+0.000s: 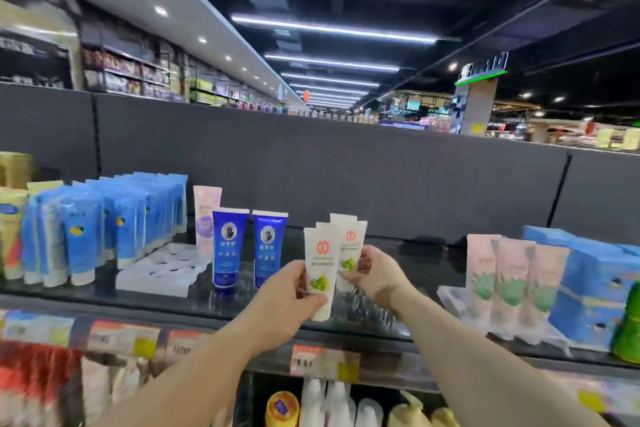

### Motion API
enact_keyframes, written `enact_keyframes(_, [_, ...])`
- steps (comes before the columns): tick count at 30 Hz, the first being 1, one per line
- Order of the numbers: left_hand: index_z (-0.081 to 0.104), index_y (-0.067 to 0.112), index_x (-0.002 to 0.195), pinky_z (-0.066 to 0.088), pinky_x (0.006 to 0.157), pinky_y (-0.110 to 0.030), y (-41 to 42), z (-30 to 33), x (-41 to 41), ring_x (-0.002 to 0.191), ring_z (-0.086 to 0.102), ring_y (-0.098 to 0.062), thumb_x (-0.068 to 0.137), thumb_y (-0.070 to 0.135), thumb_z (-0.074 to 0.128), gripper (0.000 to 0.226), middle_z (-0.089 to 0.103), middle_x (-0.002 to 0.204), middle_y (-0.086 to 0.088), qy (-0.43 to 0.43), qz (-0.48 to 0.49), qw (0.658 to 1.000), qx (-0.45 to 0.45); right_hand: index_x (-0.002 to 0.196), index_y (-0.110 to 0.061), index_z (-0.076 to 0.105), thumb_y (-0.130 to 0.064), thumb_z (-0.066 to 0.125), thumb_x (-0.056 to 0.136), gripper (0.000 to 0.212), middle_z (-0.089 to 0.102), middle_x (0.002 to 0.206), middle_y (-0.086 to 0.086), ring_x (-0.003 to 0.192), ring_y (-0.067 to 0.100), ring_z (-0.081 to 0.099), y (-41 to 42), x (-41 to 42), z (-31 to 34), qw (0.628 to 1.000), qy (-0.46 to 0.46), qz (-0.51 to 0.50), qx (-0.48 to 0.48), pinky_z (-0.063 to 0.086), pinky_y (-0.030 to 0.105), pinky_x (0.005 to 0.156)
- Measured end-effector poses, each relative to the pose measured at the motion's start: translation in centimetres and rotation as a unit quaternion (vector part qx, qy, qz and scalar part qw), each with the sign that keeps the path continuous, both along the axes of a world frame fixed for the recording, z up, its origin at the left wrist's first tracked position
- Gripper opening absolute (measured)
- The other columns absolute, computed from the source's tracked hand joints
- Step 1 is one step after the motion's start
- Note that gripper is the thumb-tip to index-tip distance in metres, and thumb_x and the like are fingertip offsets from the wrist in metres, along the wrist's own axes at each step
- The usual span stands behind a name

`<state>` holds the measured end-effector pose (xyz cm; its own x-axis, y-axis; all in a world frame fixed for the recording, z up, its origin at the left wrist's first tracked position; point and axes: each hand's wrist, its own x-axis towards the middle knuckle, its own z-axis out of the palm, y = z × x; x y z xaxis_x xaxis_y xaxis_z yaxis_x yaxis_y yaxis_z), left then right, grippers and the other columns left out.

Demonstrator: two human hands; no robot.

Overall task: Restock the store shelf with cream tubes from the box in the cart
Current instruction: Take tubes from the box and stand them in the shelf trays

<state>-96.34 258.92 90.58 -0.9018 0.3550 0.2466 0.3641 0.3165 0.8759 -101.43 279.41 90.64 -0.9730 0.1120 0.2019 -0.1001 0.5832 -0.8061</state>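
Left hand (287, 295) grips a white cream tube (321, 270) near its cap end, right hand (375, 276) pinches a second white tube (349, 253), both upright over the shelf's (242, 305) front edge. More tubes sit behind them, I can't tell how many. Two dark blue tubes (228, 246) stand just left. Price tags (323, 362) too blurry to read.

White cream tubes (322, 267) with red round logos and green leaf prints stand cap-down, bunched at lower centre of the frame, above the dark glossy shelf (408, 274); several overlap, exact count unclear.
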Motion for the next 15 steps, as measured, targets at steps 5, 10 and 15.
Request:
enact_keyframes(5, [0.051, 0.037, 0.117, 0.048, 0.079, -0.014, 0.9, 0.0, 0.5, 0.108, 0.058, 0.003, 0.092, 0.019, 0.065, 0.034, 0.062, 0.116, 0.023, 0.001, 0.016, 1.0, -0.013, 0.106, -0.028, 0.056, -0.023, 0.071, 0.088, 0.024, 0.067, 0.101, -0.014, 0.093, 0.005, 0.064, 1.3, 0.0, 0.1, 1.0, -0.002, 0.015, 0.01, 0.051, 0.025, 0.081])
enact_keyframes(10, [0.05, 0.041, 0.117, 0.05, 0.086, -0.019, 0.9, -0.2, 0.2, 0.113, 0.058, -0.001, 0.091, 0.02, 0.066, 0.037, 0.061, 0.12, 0.023, -0.01, 0.022, 1.0, -0.009, 0.11, -0.029, 0.055, -0.026, 0.07, 0.088, 0.026, 0.065, 0.101, -0.016, 0.091, 0.004, 0.062, 1.5, -0.3, -0.1, 1.0, -0.001, 0.019, 0.006, 0.05, 0.024, 0.079])
enact_keyframes(15, [0.049, 0.041, 0.118, 0.05, 0.085, -0.019, 1.1, -0.2, -0.2, 0.111, 0.057, 0.0, 0.091, 0.022, 0.066, 0.038, 0.06, 0.121, 0.024, -0.005, 0.027, 0.999, -0.026, 0.114, -0.026, 0.056, -0.025, 0.071, 0.087, 0.03, 0.067, 0.104, -0.014, 0.094, 0.006, 0.063, 1.3, -0.8, -0.1, 0.999, -0.008, 0.033, -0.002, 0.051, 0.025, 0.08])
